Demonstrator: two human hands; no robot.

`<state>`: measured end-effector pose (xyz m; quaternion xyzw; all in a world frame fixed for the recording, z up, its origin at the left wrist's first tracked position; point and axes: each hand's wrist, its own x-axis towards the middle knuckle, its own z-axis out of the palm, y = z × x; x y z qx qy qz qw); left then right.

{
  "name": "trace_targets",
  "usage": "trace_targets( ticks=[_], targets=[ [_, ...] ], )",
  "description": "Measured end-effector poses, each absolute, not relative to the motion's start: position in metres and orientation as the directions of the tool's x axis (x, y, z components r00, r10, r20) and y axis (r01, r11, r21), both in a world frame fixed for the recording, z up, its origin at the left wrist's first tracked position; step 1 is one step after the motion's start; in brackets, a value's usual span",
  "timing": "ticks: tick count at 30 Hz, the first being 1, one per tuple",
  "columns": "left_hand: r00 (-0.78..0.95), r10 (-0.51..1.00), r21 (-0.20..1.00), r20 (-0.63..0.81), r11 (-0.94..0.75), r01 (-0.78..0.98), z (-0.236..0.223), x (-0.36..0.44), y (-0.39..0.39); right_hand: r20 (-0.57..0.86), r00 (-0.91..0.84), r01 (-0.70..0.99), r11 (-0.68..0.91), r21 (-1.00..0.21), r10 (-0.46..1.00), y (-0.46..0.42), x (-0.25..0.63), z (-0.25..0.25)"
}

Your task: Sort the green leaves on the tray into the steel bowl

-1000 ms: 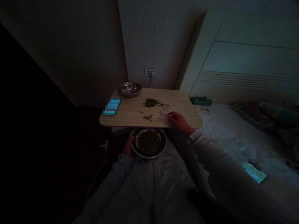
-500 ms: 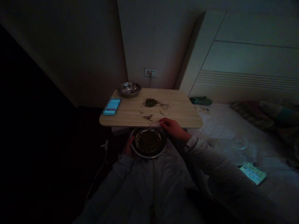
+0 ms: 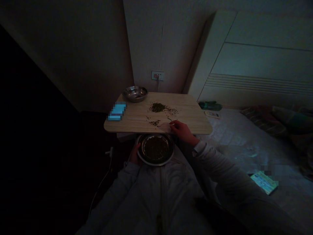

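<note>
A small wooden table (image 3: 190,114) stands in front of me with a heap of small dark beans (image 3: 157,107) and a smaller scatter (image 3: 155,123) nearer its front edge. My right hand (image 3: 182,130) rests at that front edge, its fingers closed on a pale card (image 3: 165,127) lying flat beside the scatter. Just below the edge, my left hand (image 3: 134,155) grips the left rim of a steel bowl (image 3: 171,153) full of dark beans, held against my lap.
A second, near-empty steel bowl (image 3: 135,93) sits at the table's back left, a blue packet (image 3: 117,111) on its left side. A wall socket (image 3: 157,75) with a cable is behind. A bed (image 3: 239,143) lies to the right with a lit phone (image 3: 263,181).
My right hand slid the pale card from the table's right part leftward along the front edge, toward the small scatter. The left hand and bowl stayed put.
</note>
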<state>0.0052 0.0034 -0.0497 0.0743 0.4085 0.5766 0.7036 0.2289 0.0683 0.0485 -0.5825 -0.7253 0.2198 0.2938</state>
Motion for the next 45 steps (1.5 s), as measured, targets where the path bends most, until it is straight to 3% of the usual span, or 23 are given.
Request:
trace_targets(
  ticks=[9, 18, 30, 45],
  targets=[
    [-0.001, 0.838, 0.557, -0.546, 0.362, -0.747, -0.040, 0.009, 0.002, 0.180, -0.102, 0.713, 0.198, -0.672, 0.978, 0.074, 0.236, 0.044],
    [0.002, 0.850, 0.565, -0.526, 0.351, -0.746, -0.042, 0.008, 0.001, 0.197, -0.167, 0.677, 0.258, -0.689, 0.966, 0.070, 0.229, 0.045],
    [-0.031, 0.844, 0.568, -0.535, 0.332, -0.753, -0.043, 0.008, 0.002, 0.154, -0.102, 0.738, 0.179, -0.650, 0.983, 0.071, 0.231, 0.046],
    [-0.018, 0.862, 0.594, -0.507, 0.334, -0.732, -0.047, 0.007, 0.003, 0.178, -0.110, 0.729, 0.201, -0.654, 0.978, 0.081, 0.234, 0.044]
  ],
)
